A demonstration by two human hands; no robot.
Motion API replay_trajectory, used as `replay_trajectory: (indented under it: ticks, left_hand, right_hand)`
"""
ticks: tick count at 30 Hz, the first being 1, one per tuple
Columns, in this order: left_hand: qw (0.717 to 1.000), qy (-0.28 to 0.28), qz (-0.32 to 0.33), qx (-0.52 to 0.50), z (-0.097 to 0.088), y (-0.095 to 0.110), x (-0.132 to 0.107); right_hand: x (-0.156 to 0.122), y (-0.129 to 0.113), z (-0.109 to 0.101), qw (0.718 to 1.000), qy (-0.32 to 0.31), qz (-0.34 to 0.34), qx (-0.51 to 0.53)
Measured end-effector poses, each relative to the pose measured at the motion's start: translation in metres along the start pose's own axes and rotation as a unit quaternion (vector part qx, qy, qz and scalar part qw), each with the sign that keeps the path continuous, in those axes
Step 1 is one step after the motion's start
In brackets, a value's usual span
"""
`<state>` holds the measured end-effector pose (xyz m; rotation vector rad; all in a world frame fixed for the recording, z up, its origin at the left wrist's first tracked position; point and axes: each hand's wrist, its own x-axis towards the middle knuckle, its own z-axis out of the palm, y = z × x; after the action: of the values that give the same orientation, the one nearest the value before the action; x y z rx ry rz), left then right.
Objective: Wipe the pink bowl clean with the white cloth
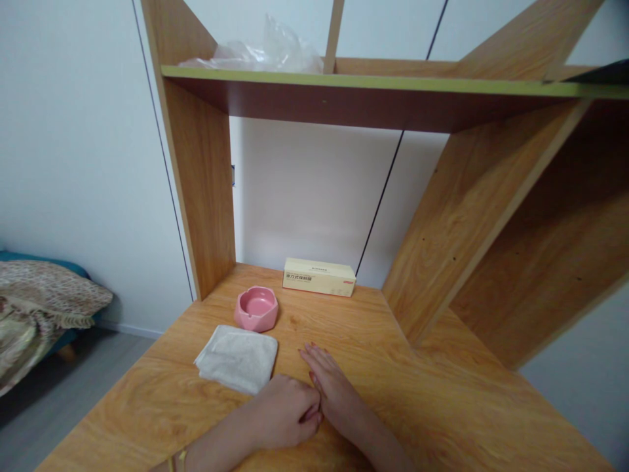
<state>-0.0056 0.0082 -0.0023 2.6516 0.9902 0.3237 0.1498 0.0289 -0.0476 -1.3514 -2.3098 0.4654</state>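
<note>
My left hand rests on the wooden desk, curled into a loose fist with nothing visible in it. Its knuckles meet the side of my right hand, which lies palm down with the fingers stretched forward on the desktop. Just beyond my left hand is a folded white cloth. Behind the cloth stands a pink angular ashtray, with nothing seen inside. A long cream cling film box with printed characters sits farther back, near the wall.
Wooden side panels and a slanting divider frame the desk. Overhead runs a shelf bearing a clear plastic bag. At far left, a patterned throw covers a piece of blue furniture.
</note>
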Motion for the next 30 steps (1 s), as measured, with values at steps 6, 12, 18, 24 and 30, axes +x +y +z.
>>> replay_trajectory:
  ticks: [6, 12, 18, 24, 30]
  left_hand:
    - [1.0, -0.001, -0.006, 0.0, 0.0002, 0.0002, -0.0007]
    - [1.0, -0.011, -0.01, 0.002, 0.0001, 0.0005, -0.0003]
    - [1.0, -0.008, -0.005, 0.007, -0.0019, 0.0009, -0.0002]
    - [1.0, -0.013, -0.005, 0.008, -0.0036, 0.0022, -0.0005]
    - [1.0, -0.021, -0.007, 0.009, -0.0029, 0.0026, -0.0003]
  right_hand:
    - [0.0002, 0.0021, 0.0019, 1.0, 0.006, 0.002, 0.002]
    - [-0.0001, 0.0019, 0.0022, 1.0, 0.01, 0.002, 0.007]
    - [0.0011, -0.0019, -0.002, 1.0, -0.008, 0.009, -0.002]
    - [0.0002, -0.0018, -0.0016, 1.0, -0.005, 0.006, 0.003]
    - [-0.0002, -0.0002, -0.0002, 1.0, 0.01, -0.002, 0.007]
